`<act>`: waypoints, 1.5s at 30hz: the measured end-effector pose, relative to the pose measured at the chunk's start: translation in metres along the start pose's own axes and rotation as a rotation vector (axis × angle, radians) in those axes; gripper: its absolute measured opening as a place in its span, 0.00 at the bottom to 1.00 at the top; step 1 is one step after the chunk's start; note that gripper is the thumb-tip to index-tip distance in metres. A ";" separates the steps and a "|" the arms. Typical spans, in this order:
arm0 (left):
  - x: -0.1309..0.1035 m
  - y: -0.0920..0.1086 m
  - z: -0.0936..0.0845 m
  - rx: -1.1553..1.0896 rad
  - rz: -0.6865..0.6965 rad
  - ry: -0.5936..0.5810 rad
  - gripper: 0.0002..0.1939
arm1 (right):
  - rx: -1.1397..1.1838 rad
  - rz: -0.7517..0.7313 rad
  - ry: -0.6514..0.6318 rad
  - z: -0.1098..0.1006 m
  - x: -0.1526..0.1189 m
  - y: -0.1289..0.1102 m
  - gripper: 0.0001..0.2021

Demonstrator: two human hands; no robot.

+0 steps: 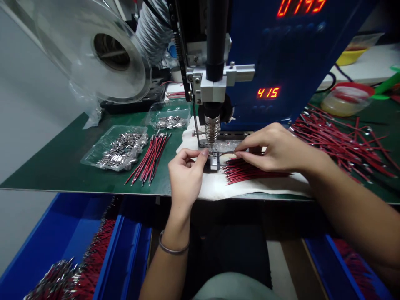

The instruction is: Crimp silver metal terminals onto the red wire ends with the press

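My right hand (276,148) pinches a thin red-and-black wire (227,153) between thumb and fingertips, its end reaching toward a small metal fixture (214,161). At the fixture's left side my left hand (187,175) is closed, thumb against index finger; whatever it grips is hidden. Directly above the fixture stands the soldering machine's iron (212,129), wrapped in a spring-like metal coil. Beneath my right hand, a row of red-and-black wires (246,171) lies on a white cloth (218,191).
Left on the green table (50,162) are a clear tray of metal connectors (120,148), a second tray (171,121) and a wire bundle (149,158). A large wire pile (340,141) lies right, beside the blue machine (262,54). Blue bins (56,225) sit below the edge.
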State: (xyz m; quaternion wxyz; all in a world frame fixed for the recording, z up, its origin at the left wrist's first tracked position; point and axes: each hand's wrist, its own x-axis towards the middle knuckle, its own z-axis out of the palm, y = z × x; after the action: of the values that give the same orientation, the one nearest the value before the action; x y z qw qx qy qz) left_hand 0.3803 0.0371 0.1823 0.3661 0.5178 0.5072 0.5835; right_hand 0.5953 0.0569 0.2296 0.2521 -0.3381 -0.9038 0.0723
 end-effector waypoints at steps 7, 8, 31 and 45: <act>0.000 0.002 0.001 -0.005 0.010 -0.004 0.12 | 0.028 -0.022 0.049 0.016 0.007 -0.011 0.08; 0.000 0.002 0.001 -0.007 0.009 -0.007 0.12 | 0.026 -0.027 0.069 0.018 0.009 -0.012 0.08; -0.001 0.001 0.000 -0.046 0.007 -0.033 0.13 | -0.102 -0.108 0.213 0.038 0.009 -0.012 0.08; 0.000 0.000 0.001 -0.112 -0.042 -0.033 0.13 | -0.222 -0.122 0.178 0.035 0.009 -0.017 0.10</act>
State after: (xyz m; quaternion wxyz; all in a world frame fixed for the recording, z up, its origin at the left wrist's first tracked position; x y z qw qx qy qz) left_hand 0.3814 0.0379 0.1822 0.4153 0.4952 0.4784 0.5945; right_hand 0.5622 0.0514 0.2086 0.2961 -0.3136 -0.8992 -0.0737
